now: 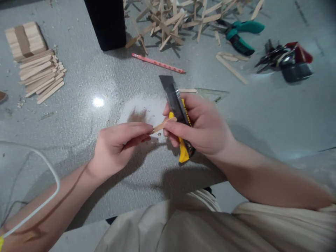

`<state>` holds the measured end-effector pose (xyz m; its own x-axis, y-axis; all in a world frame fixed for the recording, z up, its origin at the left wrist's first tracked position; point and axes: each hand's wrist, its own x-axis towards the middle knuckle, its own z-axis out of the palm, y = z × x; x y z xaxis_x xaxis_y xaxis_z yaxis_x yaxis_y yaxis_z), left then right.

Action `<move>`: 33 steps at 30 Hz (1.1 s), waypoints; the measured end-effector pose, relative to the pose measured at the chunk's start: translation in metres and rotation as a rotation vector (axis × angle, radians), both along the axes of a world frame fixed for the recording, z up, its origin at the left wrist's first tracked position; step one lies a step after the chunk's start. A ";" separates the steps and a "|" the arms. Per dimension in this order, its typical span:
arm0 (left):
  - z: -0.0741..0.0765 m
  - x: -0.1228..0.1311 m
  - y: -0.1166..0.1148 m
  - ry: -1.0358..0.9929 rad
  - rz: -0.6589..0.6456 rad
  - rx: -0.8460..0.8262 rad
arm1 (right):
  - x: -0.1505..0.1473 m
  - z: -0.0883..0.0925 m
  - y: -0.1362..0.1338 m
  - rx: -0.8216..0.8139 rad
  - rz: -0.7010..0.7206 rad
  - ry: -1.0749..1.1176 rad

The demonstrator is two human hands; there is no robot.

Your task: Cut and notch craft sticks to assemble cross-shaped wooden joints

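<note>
Between my two hands runs a short piece of wooden craft stick (pixel 159 127). My left hand (pixel 119 145) pinches its left end between thumb and fingers. The thumb of my right hand (pixel 202 126) presses on the other end. That same hand also grips a yellow and black utility knife (pixel 174 98), its wide blade extended and pointing up and away from me. Under the hands the grey table shows a pale worn patch (pixel 147 105) with a brown smudge. Just beyond the right hand lies a clear set square (pixel 212 93), partly covered.
A pink pencil (pixel 159 63) lies beyond the hands. Farther back are a black container (pixel 107 24), a heap of craft sticks (pixel 168 22), teal-handled pliers (pixel 240 36) and keys (pixel 285 59). Stacked sticks (pixel 43 75) sit at left. A white cable (pixel 49 164) crosses my left forearm.
</note>
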<state>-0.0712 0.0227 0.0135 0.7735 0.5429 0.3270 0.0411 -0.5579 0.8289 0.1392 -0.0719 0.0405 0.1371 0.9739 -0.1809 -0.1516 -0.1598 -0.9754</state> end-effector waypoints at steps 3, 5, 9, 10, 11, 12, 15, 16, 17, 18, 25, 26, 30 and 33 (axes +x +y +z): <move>0.000 0.000 0.001 -0.051 -0.032 0.291 | -0.001 0.001 -0.001 -0.002 -0.052 0.015; -0.001 -0.001 0.000 -0.067 -0.039 0.438 | -0.002 0.001 -0.002 -0.017 -0.069 0.031; -0.003 -0.004 -0.001 -0.015 0.005 0.590 | -0.005 0.000 -0.002 -0.032 -0.081 0.071; -0.003 -0.004 -0.001 -0.019 0.017 0.612 | -0.005 0.000 -0.002 -0.034 -0.077 0.075; -0.002 -0.004 -0.001 -0.025 0.026 0.626 | -0.006 -0.001 -0.002 -0.032 -0.076 0.077; -0.002 -0.004 0.000 -0.032 0.033 0.633 | -0.006 -0.001 -0.002 -0.031 -0.072 0.078; 0.000 -0.002 0.000 -0.043 0.053 0.606 | -0.007 0.001 -0.002 -0.023 -0.059 0.076; 0.001 -0.002 0.000 -0.043 0.057 0.581 | -0.007 0.001 -0.002 -0.020 -0.053 0.068; 0.002 -0.001 0.000 -0.045 0.064 0.552 | -0.007 0.002 -0.003 -0.017 -0.048 0.054; 0.002 0.000 0.000 -0.049 0.069 0.525 | -0.008 0.002 -0.003 -0.013 -0.042 0.038; 0.004 0.003 0.000 -0.041 0.033 0.512 | -0.010 0.002 -0.008 0.002 -0.004 -0.069; 0.003 0.002 0.000 -0.029 0.021 0.527 | -0.010 0.002 -0.008 0.007 0.002 -0.067; 0.000 -0.002 0.000 0.055 -0.043 0.544 | -0.011 0.004 -0.008 -0.004 0.044 -0.025; -0.001 -0.002 -0.001 0.078 -0.053 0.547 | -0.011 0.005 -0.007 -0.044 0.049 -0.044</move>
